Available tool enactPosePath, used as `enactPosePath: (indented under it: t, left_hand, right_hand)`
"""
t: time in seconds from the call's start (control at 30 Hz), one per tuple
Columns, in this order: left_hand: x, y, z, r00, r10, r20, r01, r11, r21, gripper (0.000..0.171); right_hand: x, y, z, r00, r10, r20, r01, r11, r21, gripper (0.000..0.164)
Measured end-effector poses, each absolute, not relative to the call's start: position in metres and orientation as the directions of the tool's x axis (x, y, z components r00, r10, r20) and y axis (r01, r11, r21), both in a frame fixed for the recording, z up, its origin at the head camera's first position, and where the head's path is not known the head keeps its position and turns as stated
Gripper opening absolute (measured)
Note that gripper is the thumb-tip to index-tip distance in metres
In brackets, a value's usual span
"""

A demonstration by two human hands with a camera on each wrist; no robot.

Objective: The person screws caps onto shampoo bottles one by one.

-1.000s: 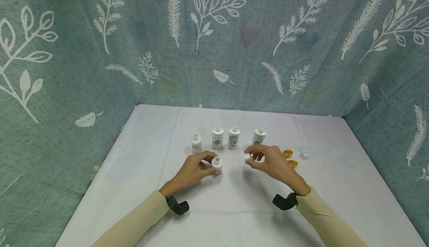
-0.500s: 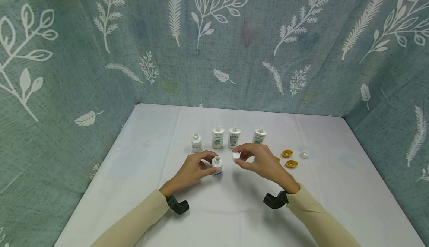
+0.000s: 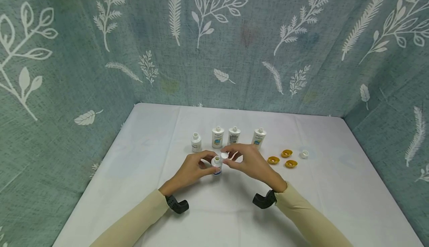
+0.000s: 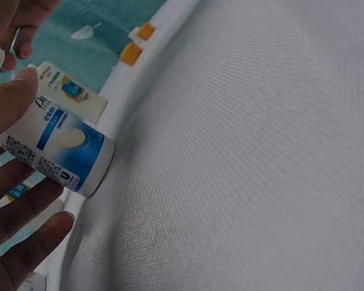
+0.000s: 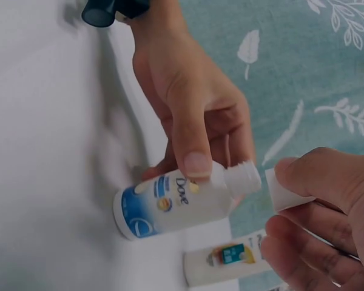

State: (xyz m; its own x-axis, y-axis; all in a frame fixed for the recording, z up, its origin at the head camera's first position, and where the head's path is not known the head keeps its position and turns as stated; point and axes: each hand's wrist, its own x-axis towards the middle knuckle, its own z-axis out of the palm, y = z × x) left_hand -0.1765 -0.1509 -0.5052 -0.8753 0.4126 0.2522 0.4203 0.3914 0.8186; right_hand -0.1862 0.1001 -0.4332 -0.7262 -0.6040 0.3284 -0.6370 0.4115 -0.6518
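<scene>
My left hand (image 3: 194, 168) holds a small white Dove bottle (image 5: 176, 203) with a blue label, thumb on its near side. The bottle stands upright on the white cloth, its threaded neck bare. Between thumb and fingers my right hand (image 3: 246, 159) pinches a white cap (image 5: 285, 193). The cap is beside the bottle's mouth, slightly to the right, with a small gap showing in the right wrist view. In the left wrist view the label (image 4: 67, 142) faces the camera, while only part of the cap shows at the left edge.
Behind my hands stand an uncapped small bottle (image 3: 196, 142) and three taller white bottles, one of them a labelled bottle (image 3: 218, 138). To the right lie three orange caps, including a front orange cap (image 3: 291, 164), and a white cap (image 3: 304, 154). Patterned curtain (image 3: 234, 72) borders the table.
My right hand has moved left with the white cap, from well right of the bottle to beside its mouth. The orange caps came into full view. My left hand and its bottle stayed put.
</scene>
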Motion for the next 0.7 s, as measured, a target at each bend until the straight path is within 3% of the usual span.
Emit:
enactPosePath:
  t: [0.37, 0.7]
  left_hand:
    - [-0.178, -0.152, -0.509, -0.875, 0.410, 0.259, 0.424, 0.390, 0.817, 0.046]
    - [-0.178, -0.154, -0.509, -0.878, 0.408, 0.252, 0.409, 0.365, 0.836, 0.046]
  right_hand:
    - [-0.187, 0.085, -0.435, -0.716, -0.628, 0.305, -0.642, 0.423, -0.639, 0.028]
    - [-0.190, 0.079, -0.437, -0.661, -0.685, 0.306, -0.693, 0.403, -0.598, 0.030]
